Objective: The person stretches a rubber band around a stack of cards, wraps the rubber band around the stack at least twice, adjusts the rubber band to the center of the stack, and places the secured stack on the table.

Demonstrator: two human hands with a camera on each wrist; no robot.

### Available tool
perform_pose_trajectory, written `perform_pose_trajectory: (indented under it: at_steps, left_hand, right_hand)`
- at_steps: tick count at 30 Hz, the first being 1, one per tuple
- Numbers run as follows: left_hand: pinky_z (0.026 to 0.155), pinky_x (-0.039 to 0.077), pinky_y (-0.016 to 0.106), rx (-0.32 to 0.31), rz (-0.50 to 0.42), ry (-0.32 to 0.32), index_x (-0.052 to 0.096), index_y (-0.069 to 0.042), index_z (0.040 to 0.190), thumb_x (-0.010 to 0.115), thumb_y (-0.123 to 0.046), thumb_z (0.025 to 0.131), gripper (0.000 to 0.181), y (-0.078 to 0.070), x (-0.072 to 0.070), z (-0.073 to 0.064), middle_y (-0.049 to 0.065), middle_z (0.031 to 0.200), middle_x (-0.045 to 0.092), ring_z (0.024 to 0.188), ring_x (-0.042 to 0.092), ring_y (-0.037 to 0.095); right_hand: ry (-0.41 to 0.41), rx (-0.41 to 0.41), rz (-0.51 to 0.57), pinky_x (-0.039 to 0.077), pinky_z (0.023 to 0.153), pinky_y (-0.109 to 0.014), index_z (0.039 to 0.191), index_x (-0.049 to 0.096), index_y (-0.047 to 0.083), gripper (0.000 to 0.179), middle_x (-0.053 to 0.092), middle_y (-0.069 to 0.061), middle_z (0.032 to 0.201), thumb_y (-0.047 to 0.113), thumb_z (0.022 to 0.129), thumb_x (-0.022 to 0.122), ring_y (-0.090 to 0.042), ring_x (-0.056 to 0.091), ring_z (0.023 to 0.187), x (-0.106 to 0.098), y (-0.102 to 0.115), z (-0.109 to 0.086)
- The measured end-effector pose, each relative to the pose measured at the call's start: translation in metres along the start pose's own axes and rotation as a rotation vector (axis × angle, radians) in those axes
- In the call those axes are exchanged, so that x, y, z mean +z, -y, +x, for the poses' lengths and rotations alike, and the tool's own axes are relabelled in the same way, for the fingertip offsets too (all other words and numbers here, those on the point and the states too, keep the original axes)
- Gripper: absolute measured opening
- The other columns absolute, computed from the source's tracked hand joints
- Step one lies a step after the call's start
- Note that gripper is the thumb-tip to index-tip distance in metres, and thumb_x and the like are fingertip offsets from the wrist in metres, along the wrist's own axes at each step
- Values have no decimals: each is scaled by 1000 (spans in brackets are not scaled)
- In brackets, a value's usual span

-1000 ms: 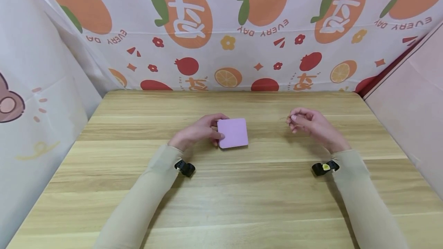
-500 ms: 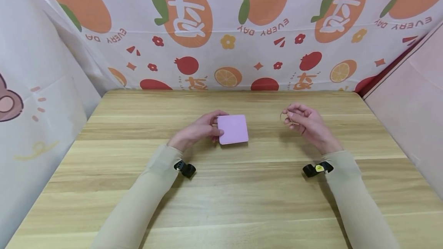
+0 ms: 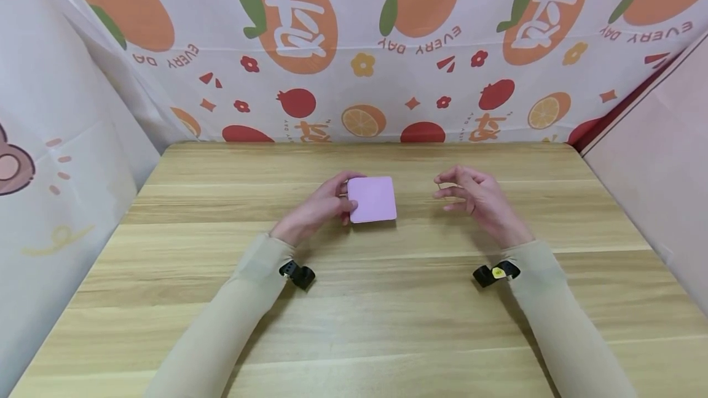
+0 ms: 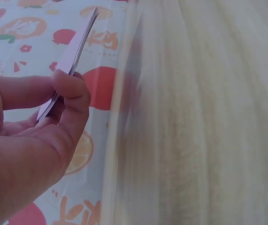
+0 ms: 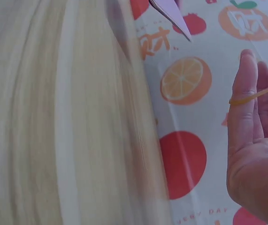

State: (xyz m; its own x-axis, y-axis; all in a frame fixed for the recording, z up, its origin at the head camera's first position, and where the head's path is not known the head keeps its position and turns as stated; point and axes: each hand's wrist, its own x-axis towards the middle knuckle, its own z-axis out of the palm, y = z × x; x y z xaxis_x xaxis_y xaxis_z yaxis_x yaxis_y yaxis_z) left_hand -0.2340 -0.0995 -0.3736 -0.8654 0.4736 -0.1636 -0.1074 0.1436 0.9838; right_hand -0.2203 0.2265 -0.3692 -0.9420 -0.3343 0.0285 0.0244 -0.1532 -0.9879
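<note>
My left hand (image 3: 315, 206) holds a thin stack of purple square cards (image 3: 373, 199) by its left edge, thumb on the top face and fingers beneath. In the left wrist view the stack (image 4: 75, 51) appears edge-on as several thin layers, raised off the table. To its right, my right hand (image 3: 478, 198) hovers with fingers spread, apart from the stack. A thin yellowish rubber band (image 5: 252, 97) is looped over its straight fingers in the right wrist view; part of the band runs out of frame.
Both hands are over a wooden table (image 3: 354, 312). A fruit-print cloth (image 3: 332, 91) hangs along the table's far edge. Pale cloth screens stand at the left (image 3: 66, 140) and right (image 3: 658, 158). Each wrist wears a small black camera on a strap.
My right hand has moved left towards the stack. Its fingers, bunched around the rubber band before, are now spread with the band across them. The left hand and cards have shifted slightly away from me.
</note>
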Motion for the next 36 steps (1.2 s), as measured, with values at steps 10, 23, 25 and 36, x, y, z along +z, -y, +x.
perform_pose_trajectory:
  at_steps: [10,23,25,36]
  left_hand:
    - [57,44,26,2,-17,-18,43,-14,140,50,9,91,55,-2,3,2,15,117,56,76,53,23]
    - [59,43,27,-13,-32,18,43,-13,140,50,8,90,55,-4,6,0,16,115,58,76,53,24]
    - [59,44,27,-13,-36,24,43,-13,140,50,7,90,55,-4,6,0,16,116,57,77,53,23]
    - [58,44,26,-12,-55,45,45,-17,140,53,6,91,55,-2,6,-2,15,117,57,76,53,23]
  right_hand:
    - [-25,-3,-139,58,75,-47,137,57,11,43,52,-18,137,34,100,57,-29,64,106,25,-1,8]
    - [18,34,-201,56,73,-56,141,51,19,57,48,-6,142,23,89,75,-38,58,116,44,-9,19]
    - [32,49,-224,56,74,-54,141,50,20,61,46,-6,144,22,87,77,-34,58,117,47,-12,20]
    - [110,86,-359,58,75,-49,145,44,27,77,42,2,146,24,79,85,-28,61,114,65,-17,23]
